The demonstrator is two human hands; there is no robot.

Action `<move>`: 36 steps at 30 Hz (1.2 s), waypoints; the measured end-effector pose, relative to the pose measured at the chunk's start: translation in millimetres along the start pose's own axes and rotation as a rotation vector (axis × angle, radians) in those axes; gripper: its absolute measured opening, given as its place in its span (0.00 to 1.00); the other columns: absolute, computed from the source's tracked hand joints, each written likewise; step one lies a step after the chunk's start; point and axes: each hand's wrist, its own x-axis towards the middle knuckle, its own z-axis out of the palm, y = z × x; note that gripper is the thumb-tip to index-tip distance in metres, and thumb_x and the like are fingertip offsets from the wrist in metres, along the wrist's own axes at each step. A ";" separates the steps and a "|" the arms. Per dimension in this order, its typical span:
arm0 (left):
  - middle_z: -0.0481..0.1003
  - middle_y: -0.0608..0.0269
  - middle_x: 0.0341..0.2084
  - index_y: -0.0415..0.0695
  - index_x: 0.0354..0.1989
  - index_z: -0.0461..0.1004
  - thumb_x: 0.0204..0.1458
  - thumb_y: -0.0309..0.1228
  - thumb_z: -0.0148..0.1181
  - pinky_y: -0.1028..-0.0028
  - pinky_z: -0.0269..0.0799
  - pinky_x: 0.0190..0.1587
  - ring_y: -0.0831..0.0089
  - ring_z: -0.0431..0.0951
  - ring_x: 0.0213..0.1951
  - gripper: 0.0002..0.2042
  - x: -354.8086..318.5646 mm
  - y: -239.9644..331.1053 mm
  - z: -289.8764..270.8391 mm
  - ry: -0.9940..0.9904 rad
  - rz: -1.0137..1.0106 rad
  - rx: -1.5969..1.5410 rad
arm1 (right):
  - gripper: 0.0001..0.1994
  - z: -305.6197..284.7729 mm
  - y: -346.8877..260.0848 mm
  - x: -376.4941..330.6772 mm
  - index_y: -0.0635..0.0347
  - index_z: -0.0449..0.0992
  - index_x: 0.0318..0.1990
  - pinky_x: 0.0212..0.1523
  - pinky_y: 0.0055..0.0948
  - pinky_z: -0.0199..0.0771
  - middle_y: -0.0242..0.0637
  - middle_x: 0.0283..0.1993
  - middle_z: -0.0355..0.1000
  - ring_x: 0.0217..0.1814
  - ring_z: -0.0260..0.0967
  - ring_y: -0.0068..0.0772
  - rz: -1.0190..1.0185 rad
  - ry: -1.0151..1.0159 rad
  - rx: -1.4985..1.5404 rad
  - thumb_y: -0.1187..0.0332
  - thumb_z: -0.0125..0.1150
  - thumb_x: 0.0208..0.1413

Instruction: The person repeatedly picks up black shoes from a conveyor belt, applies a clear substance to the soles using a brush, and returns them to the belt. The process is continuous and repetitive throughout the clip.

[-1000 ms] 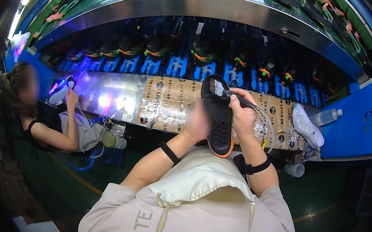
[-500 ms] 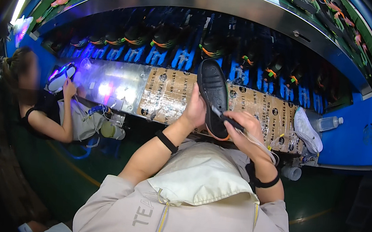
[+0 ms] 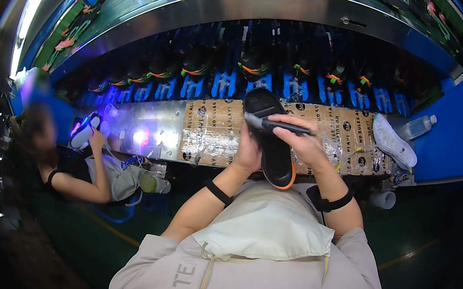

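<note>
A black shoe sole with an orange edge at its near end is held up in front of me over the bench. My left hand is closed around its left side, and part of that grip is hidden behind the sole. My right hand grips the black handle of a brush, which lies across the sole. Its pale grey bristle end points left, over the upper half of the sole; whether the bristles touch it I cannot tell.
Printed cardboard covers the bench. At the right are a white shoe and a clear bottle. Behind, several dark shoes with orange trim stand on blue holders under a metal-edged shelf. On the left a co-worker holds another sole.
The brush has moved from the lower middle of the sole to its upper part and now lies more level. The whole view has shifted slightly.
</note>
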 end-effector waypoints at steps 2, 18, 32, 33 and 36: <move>0.75 0.58 0.64 0.48 0.74 0.67 0.73 0.67 0.31 0.58 0.75 0.69 0.63 0.77 0.64 0.38 1.0 9.3 -0.4 -0.116 -0.067 -0.109 | 0.13 -12.8 3.1 0.5 0.62 0.87 0.54 0.47 0.24 0.76 0.31 0.44 0.82 0.43 0.74 0.19 0.111 -0.048 0.196 0.71 0.71 0.64; 0.81 0.57 0.59 0.47 0.67 0.75 0.69 0.69 0.38 0.56 0.80 0.63 0.59 0.83 0.58 0.39 8.7 34.2 -1.9 -0.022 -0.026 -0.180 | 0.12 1.2 -19.0 -6.2 0.59 0.87 0.48 0.51 0.41 0.74 0.43 0.42 0.84 0.43 0.79 0.45 -0.281 -0.261 -0.393 0.72 0.74 0.55; 0.80 0.45 0.48 0.34 0.60 0.75 0.60 0.79 0.39 0.54 0.79 0.56 0.51 0.81 0.47 0.51 32.5 74.4 9.1 -0.043 0.170 -0.241 | 0.13 20.4 -29.9 -23.1 0.57 0.88 0.50 0.49 0.38 0.77 0.42 0.42 0.84 0.43 0.80 0.42 -0.286 -0.212 -0.515 0.71 0.75 0.57; 0.80 0.45 0.48 0.34 0.59 0.75 0.60 0.79 0.39 0.54 0.79 0.56 0.52 0.81 0.46 0.51 33.9 79.3 5.9 -0.038 0.179 -0.244 | 0.13 19.1 -34.9 -23.1 0.58 0.88 0.50 0.47 0.38 0.78 0.43 0.43 0.84 0.43 0.81 0.42 -0.364 -0.314 -0.591 0.71 0.75 0.57; 0.80 0.45 0.48 0.34 0.62 0.73 0.58 0.81 0.37 0.54 0.79 0.56 0.52 0.81 0.47 0.54 34.6 92.6 11.0 0.001 0.198 -0.205 | 0.14 12.0 -46.5 -20.4 0.55 0.88 0.50 0.49 0.38 0.75 0.40 0.40 0.83 0.42 0.78 0.42 -0.087 -0.299 -0.281 0.72 0.76 0.56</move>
